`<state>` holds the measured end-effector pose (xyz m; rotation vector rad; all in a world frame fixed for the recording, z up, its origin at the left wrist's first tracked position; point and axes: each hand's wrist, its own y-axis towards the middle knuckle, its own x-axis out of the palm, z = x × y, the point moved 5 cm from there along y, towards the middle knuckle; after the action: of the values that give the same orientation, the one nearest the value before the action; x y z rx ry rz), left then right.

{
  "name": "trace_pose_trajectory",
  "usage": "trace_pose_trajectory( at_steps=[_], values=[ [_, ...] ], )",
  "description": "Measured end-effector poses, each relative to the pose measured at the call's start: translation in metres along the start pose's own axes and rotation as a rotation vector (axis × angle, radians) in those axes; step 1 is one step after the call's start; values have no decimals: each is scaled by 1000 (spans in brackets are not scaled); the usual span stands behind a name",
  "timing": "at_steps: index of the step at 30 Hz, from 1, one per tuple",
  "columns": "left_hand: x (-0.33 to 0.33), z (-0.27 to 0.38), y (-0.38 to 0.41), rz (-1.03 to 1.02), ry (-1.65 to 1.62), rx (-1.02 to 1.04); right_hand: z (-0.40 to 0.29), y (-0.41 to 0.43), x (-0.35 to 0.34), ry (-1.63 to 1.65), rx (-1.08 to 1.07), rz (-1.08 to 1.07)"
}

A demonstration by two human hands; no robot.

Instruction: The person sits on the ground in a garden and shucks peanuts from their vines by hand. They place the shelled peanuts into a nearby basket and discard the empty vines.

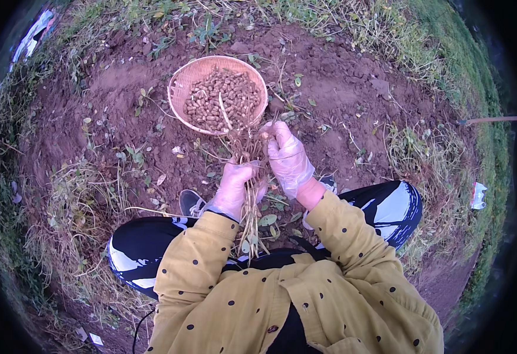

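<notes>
My left hand (236, 186), in a thin clear plastic glove, grips a bundle of peanut plants (250, 212) by the stems. Their stalks hang down towards my lap, and the tangled roots (243, 146) point away from me. My right hand (288, 157), gloved the same way, is at the right side of the roots with thumb and fingers pinched on a peanut pod (265, 135). Just beyond both hands, a round woven bamboo basket (176, 95) stands on the soil, holding many unshelled peanuts (223, 99). The root ends overlap its near rim.
Pulled plants lie heaped at left (81, 221) and a pile of stalks at right (426, 155). A wooden handle (493, 119) sticks in from the right edge. White-and-red packaging (478, 195) lies on the grass. My shoe (191, 202) and bent knees flank the hands.
</notes>
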<state>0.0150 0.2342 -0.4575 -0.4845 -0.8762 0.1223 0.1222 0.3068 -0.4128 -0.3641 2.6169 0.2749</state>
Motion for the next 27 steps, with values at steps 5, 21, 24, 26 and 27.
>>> trace_pose_trajectory(
  at_steps=[5, 21, 24, 26, 27],
  values=[
    [0, 5, -16, 144, -215, -20, 74, 55, -32, 382, 547, 142],
    [-1, 23, -2, 129, 36, 257, 3, 61, 6, 595, 425, -331],
    [15, 29, -2, 312, 311, 510, 1, 4, 7, 635, 556, -477],
    [-6, 17, 6, 419, 812, 481, 11, -26, 10, 626, 471, -447],
    [1, 18, 4, 410, 927, 557, 14, -33, 8, 551, 446, -411]
  ],
)
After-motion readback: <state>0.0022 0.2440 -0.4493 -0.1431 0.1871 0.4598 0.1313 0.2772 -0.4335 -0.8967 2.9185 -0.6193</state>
